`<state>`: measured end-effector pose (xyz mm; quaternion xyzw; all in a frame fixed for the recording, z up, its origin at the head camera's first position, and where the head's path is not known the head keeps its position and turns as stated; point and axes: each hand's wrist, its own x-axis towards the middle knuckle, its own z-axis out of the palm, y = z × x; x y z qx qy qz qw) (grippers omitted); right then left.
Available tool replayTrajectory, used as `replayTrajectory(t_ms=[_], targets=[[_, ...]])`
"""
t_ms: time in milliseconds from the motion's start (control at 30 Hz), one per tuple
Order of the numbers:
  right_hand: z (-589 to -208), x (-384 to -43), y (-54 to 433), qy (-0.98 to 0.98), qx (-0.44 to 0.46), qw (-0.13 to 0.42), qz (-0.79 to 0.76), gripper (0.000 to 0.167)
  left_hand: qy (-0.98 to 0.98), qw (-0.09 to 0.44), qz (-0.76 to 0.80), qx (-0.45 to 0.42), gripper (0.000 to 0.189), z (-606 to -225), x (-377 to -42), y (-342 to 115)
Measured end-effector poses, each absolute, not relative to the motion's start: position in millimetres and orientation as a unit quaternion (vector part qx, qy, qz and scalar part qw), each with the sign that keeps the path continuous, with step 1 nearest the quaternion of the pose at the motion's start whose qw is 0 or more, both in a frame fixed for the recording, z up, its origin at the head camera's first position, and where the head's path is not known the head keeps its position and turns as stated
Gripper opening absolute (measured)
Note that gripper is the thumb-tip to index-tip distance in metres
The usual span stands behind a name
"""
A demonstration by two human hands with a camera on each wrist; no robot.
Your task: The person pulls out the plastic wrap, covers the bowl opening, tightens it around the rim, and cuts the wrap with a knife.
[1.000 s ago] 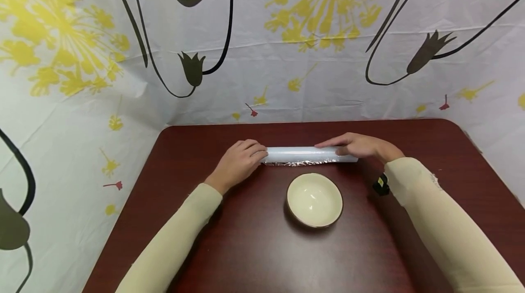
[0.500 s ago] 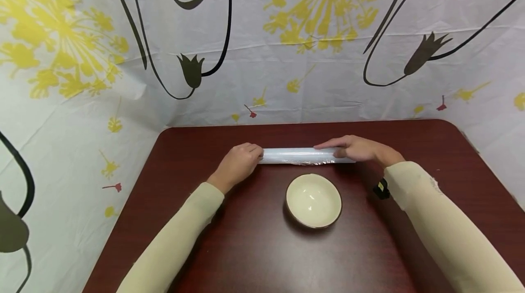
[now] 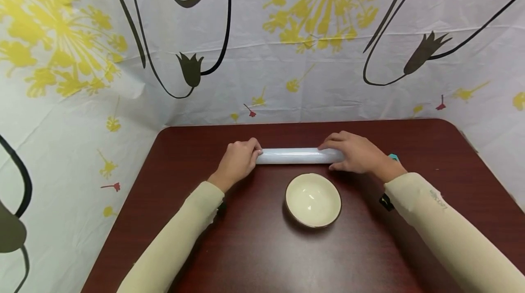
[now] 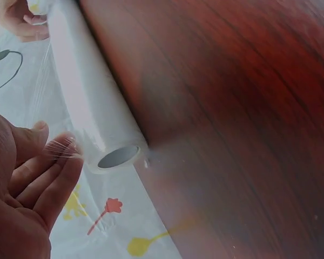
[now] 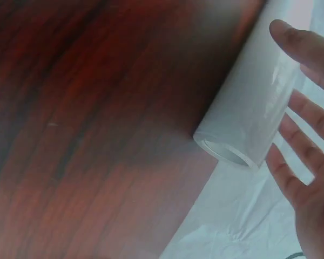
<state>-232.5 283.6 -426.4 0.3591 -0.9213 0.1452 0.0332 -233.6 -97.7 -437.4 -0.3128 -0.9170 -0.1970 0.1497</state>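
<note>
A white roll of plastic wrap [image 3: 291, 156] lies crosswise on the table, its hollow core showing at both ends in the wrist views. My left hand [image 3: 238, 161] is at its left end. In the left wrist view, thumb and fingers pinch a bit of clear film [image 4: 63, 150], drawn into thin strands beside the roll. My right hand [image 3: 357, 151] spans the right part of the roll, thumb on the near side and fingers on the far side, hiding that end in the head view. A cream bowl [image 3: 313, 199] with a brown rim stands upright in front of the roll.
The dark red-brown table [image 3: 254, 247] has rounded far corners. White cloth [image 3: 262, 79] with yellow flowers and dark stems hangs behind it and along the left side.
My left fingers have shifted into a pinch at the roll's end. My right hand has turned, its thumb moving to the near side. The crinkled film edge along the front is out of sight.
</note>
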Motion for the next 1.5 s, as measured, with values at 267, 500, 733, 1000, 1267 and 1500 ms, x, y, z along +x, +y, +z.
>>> replayTrajectory(t_ms=[267, 500, 733, 1000, 1267, 1500], targets=[[-433, -228, 287, -0.921, 0.357, 0.092, 0.127, 0.039, -0.922, 0.154, -0.211, -0.284, 0.010, -436, -233, -94], [-435, -230, 291, -0.902, 0.386, 0.117, 0.153, 0.029, -0.917, 0.164, -0.247, -0.268, 0.006, -438, -234, -92], [-431, -233, 293, -0.898, 0.381, 0.119, 0.183, 0.023, -0.917, 0.155, -0.263, -0.258, 0.006, -436, -235, -94], [-423, -233, 297, -0.915, 0.348, 0.101, 0.179, 0.020, -0.917, 0.139, -0.275, -0.253, 0.007, -435, -235, -96], [-415, -232, 308, -0.917, 0.340, 0.103, 0.182, 0.025, -0.915, 0.132, -0.287, -0.251, 0.005, -434, -238, -97], [-408, -235, 314, -0.907, 0.347, 0.131, 0.198, 0.030, -0.918, 0.128, -0.277, -0.254, 0.008, -426, -241, -98]])
